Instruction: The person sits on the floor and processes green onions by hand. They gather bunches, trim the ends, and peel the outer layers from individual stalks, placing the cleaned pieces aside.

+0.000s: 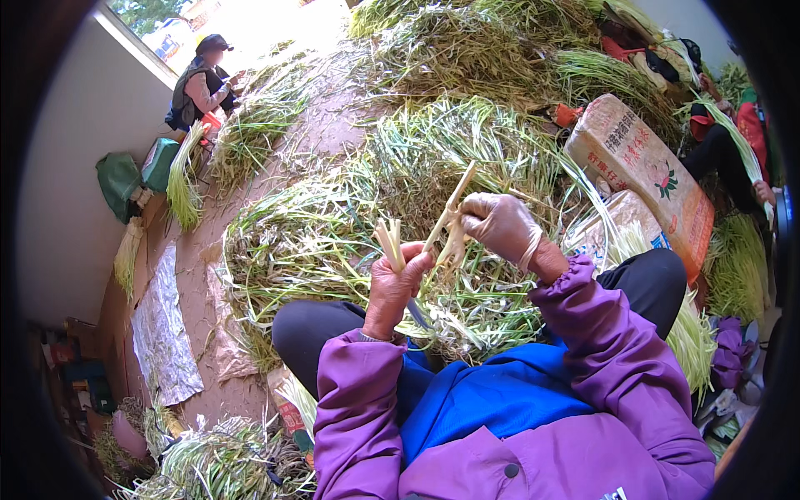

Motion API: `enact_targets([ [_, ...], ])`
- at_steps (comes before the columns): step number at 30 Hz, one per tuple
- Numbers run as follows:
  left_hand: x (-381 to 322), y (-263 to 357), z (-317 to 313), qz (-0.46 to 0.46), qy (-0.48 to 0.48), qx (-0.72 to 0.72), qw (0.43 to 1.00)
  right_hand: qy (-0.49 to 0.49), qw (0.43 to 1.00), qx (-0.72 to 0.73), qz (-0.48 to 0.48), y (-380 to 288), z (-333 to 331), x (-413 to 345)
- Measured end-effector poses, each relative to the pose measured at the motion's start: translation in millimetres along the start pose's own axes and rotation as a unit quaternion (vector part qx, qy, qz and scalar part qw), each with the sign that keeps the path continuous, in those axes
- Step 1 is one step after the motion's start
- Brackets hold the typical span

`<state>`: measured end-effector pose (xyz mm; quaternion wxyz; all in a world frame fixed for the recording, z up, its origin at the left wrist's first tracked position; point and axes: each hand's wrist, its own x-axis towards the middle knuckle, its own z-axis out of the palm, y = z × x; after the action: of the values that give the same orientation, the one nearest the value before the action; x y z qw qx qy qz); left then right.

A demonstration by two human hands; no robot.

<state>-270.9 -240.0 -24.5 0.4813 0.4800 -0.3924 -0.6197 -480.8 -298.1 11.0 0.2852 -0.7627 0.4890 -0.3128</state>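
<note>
My left hand (399, 278), bare, grips a small bundle of pale cut stems (390, 242), their ends sticking up above the fist. A longer stalk (455, 199) also rises at a slant from between its thumb and fingers. In a thin translucent glove, my right hand (500, 224) pinches a dry, pale sheath (454, 244) at the side of that stalk. The fingertips of this hand are partly hidden. Under both hands, between my knees, lies a heap of green and withered leaves (337, 231).
Sacks with printed writing (637, 169) stand by my right knee, near bundled pale stems (687, 344). A large leafy pile (462, 56) rises ahead. One person (203, 87) sits far left; another person's hand (764, 192) holds stems at right. Plastic sheeting (165, 331) lies on the floor.
</note>
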Motion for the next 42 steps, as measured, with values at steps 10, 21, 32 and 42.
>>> enact_targets([
  [10,-7.5,17.7,-23.4,0.053,0.036,0.044,0.997,0.185,0.911,-0.358,-0.085,53.5,-71.8,20.9],
  [21,-31.8,72.1,-82.9,0.213,0.203,-0.175,0.940,-0.037,0.838,-0.487,0.242,162.6,-100.9,-11.6],
  [32,-34.4,65.7,-27.1,0.179,0.107,-0.132,0.969,-0.098,0.982,0.039,-0.156,-32.4,42.7,-12.5],
  [42,-30.5,41.9,-15.4,0.154,0.086,0.013,0.984,-0.265,0.768,0.565,0.143,-47.5,21.7,-10.2],
])
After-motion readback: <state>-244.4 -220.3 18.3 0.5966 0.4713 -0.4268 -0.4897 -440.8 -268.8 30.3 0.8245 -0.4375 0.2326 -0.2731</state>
